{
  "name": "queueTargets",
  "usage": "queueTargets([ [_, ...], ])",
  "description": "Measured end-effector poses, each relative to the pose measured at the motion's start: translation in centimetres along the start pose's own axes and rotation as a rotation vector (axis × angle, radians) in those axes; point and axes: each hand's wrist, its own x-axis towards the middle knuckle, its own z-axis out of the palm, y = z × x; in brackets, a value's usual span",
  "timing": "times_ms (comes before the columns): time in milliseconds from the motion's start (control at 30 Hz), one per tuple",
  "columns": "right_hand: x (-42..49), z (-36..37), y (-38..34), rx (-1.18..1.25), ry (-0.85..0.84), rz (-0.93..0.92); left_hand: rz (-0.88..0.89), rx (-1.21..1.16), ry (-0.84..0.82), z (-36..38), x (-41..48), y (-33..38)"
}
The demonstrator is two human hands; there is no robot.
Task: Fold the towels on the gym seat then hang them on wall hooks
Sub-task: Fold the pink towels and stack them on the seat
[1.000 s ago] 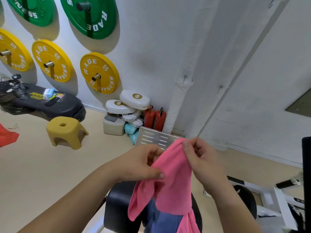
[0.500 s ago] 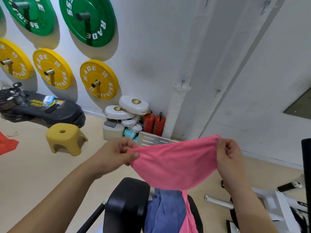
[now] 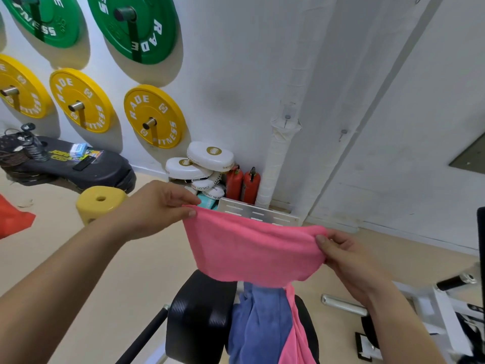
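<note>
Early stage, I'd say. My left hand (image 3: 157, 206) and right hand (image 3: 343, 256) each pinch a top corner of the soft pink cloth towel (image 3: 252, 248), which is spread between them in the air above the black padded gym seat (image 3: 199, 316), its tail trailing down. No fold made yet. The crumpled blue cloth towel (image 3: 262, 316) lies on the seat, untouched. The small metal fittings (image 3: 342, 134) on the white wall (image 3: 236, 74), probably the hooks, are bare, so both towels are left to do.

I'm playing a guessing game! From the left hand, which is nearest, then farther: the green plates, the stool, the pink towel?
1. The pink towel: pinched in the left hand.
2. The stool: on the floor, just left of it.
3. The green plates: high on the wall.
</note>
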Motion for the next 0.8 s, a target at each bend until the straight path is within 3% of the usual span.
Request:
queueTargets([
  [133, 2.9, 3.5, 0.8, -0.170, 0.103, 0.048, -0.009, 0.185, 0.026, 0.1, 1.8, -2.4],
  [300, 4.2, 5.9, 1.5, -0.120, 0.118, -0.002, -0.046, 0.094, 0.087, -0.4, 2.3, -5.4],
  [400, 3.3, 6.9, 3.2, -0.083, 0.060, 0.058, -0.058, -0.053, 0.007, 0.0, 1.1, -8.1],
  [533, 1.8, 8.6, 8.2, -0.257, 0.034, 0.129, -0.050, -0.029, -0.121, 3.1, -1.5, -13.7],
  [800, -3.6, 12.1, 19.2, -0.451, -0.001, 0.475, -0.256, -0.051, -0.331, 9.2, -8.2, -23.6],
])
